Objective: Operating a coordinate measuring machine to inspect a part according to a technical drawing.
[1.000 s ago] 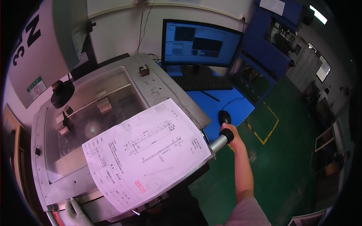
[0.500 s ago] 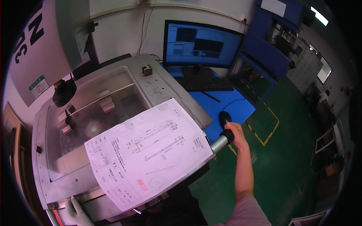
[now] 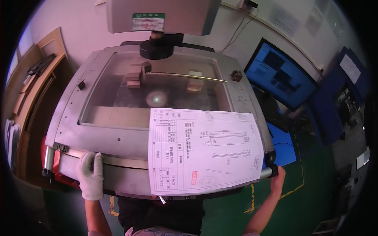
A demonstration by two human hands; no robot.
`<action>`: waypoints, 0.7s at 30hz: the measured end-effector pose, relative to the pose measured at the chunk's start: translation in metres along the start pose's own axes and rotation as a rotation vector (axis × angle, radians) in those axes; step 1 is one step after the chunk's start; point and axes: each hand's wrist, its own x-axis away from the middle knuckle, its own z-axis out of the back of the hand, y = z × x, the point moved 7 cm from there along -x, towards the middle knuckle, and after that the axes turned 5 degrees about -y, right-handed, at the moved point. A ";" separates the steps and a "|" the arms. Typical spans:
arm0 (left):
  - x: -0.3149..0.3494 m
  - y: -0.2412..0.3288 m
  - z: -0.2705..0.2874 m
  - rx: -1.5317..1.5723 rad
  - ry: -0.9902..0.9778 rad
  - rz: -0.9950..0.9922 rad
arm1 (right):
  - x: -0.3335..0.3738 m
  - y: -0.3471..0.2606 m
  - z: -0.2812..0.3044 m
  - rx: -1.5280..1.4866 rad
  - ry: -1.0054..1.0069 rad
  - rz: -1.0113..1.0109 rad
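Observation:
My left hand (image 3: 90,175), in a white glove, is closed at the front left edge of a grey measuring machine's stage (image 3: 126,141); anything inside its fingers is hidden. My bare right hand (image 3: 278,179) is wrapped round a black knob (image 3: 274,170) on a metal shaft at the front right corner. A printed technical drawing sheet (image 3: 208,153) lies over the front right of the stage. On the glass plate, a slender metal rod (image 3: 177,75) rests across small blocks (image 3: 194,81). A black round lens head (image 3: 156,48) hangs above, and a light spot glows below it.
A monitor (image 3: 277,72) stands on a blue table (image 3: 284,151) at the right. A small brown block (image 3: 236,75) sits on the stage's right rim. Wooden shelving (image 3: 49,74) with papers is at the left. Another shaft with a black knob (image 3: 48,173) sticks out at the front left.
My view has swung left, so the whole stage is now in front. The right hand stays at the knob, its grip lower on it. My left hand shows more fully at the front edge.

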 end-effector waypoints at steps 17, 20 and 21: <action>0.012 -0.030 0.004 0.128 0.036 0.141 | -0.012 0.009 -0.007 -0.120 -0.083 -0.032; 0.011 -0.027 0.002 0.051 0.026 0.109 | -0.033 0.009 -0.007 -0.007 -0.127 0.006; 0.012 -0.026 0.002 0.050 0.060 0.104 | -0.036 0.016 -0.011 0.034 -0.243 -0.075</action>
